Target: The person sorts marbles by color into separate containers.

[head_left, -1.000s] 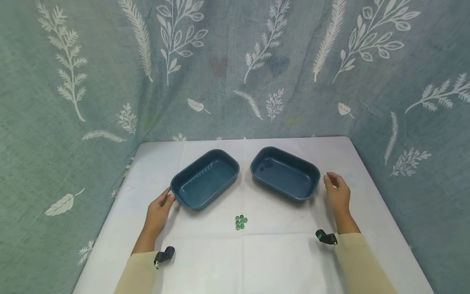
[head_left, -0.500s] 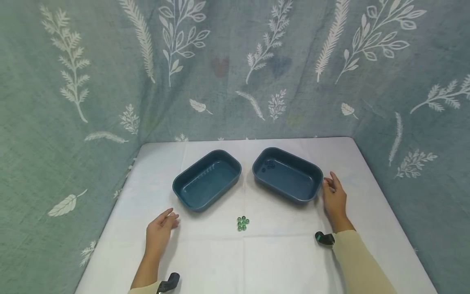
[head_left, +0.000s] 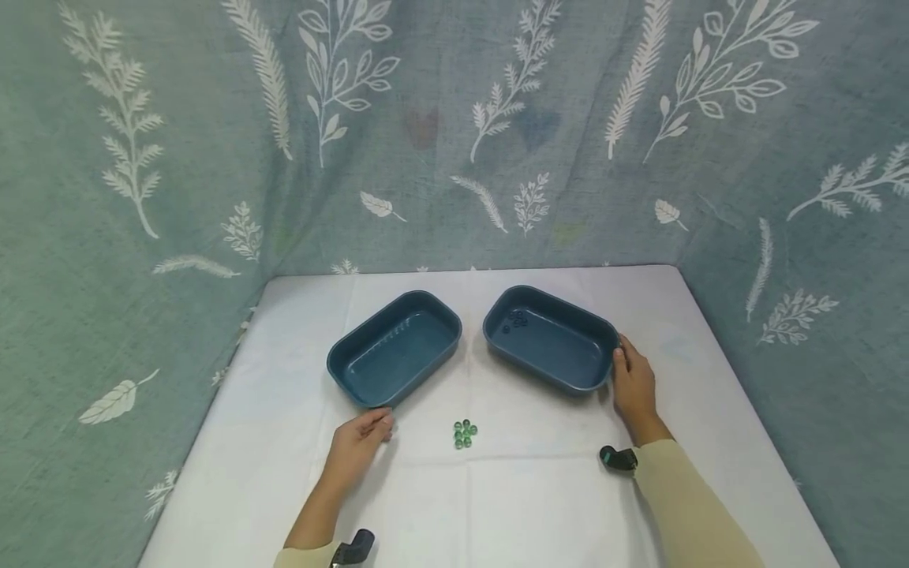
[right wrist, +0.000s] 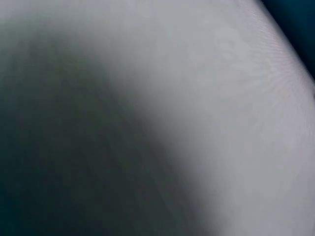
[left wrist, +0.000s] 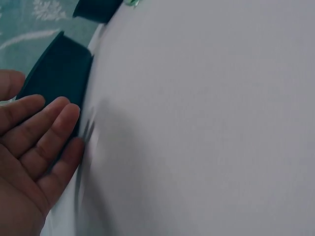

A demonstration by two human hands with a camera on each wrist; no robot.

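A blue rectangular tray, with nothing visible inside, stands at an angle on the left. My left hand is at its near corner, fingertips at or just touching its outer wall. In the left wrist view the left hand's fingers lie fairly straight beside the tray wall. A matching tray on the right holds several small dark round pieces in its far left part. My right hand touches that tray's right end, fingers extended along it. Several green glass marbles sit clustered between the hands.
A white cloth covers the table. Patterned blue-green fabric hangs behind and along both sides. The right wrist view is blurred, with cloth, a dark shadow and a dark blue edge at upper right.
My left hand has left the left tray's outer end and come round to its near corner, moving right. My right hand has moved left against the right tray. Trays and marbles stay put.
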